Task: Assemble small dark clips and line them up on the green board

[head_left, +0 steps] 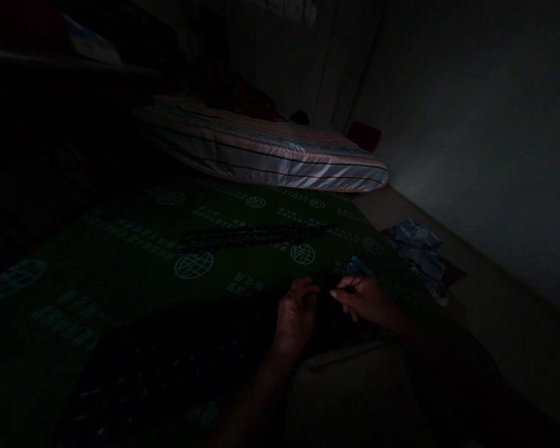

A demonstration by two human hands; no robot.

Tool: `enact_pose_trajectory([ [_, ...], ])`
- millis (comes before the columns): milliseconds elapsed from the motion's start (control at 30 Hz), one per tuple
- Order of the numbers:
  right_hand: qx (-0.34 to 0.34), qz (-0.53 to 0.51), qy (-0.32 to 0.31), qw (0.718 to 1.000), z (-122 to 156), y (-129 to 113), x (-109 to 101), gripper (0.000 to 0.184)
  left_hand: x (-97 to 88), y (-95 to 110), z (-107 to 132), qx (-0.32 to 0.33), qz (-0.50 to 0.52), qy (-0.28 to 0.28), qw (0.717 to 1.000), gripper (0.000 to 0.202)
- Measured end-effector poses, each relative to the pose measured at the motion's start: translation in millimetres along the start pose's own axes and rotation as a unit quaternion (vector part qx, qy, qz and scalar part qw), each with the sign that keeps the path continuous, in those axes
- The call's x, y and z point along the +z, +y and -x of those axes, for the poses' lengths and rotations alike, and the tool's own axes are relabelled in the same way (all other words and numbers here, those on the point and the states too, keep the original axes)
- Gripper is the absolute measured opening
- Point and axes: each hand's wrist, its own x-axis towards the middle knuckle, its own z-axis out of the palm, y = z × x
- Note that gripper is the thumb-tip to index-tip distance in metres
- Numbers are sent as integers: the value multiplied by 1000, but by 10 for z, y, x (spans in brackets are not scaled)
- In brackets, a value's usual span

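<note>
Black cloth (182, 348) dotted with small shiny spots lies across the lower part of the view and runs under both hands. My left hand (296, 314) is over its right end, fingers curled and drawn together. Close by on the right, my right hand (364, 298) has thumb and forefinger pinched, fingertips towards the left hand. A small gap separates the two hands. Whatever either hand holds is too small and dark to make out. Just behind the right hand lies a light-blue crumpled piece (357, 264).
A green printed sheet (135, 274) spreads under the cloth. Dark spotted strips (256, 236) lie on it farther back. Beyond is a striped mattress (280, 158). Crumpled fabric (415, 246) rests on the floor at right, near a pale wall (485, 124). The room is very dark.
</note>
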Motion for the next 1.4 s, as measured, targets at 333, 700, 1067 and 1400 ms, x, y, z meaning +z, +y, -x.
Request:
enact_pose_trajectory([
  [333, 21, 37, 9, 999, -39, 9, 73, 14, 5, 12, 14, 6, -51, -13, 999, 27],
  [700, -1, 25, 89, 996, -40, 90, 146, 14, 40, -25, 64, 78, -163, -60, 982, 34],
  [1067, -112, 81, 259, 956, -45, 283, 400, 10, 39, 151, 119, 134, -317, -144, 928, 24],
  [1400, -145, 53, 270, 950, -76, 355, 423, 13, 166, 353, 48, 81, -413, -162, 892, 27],
])
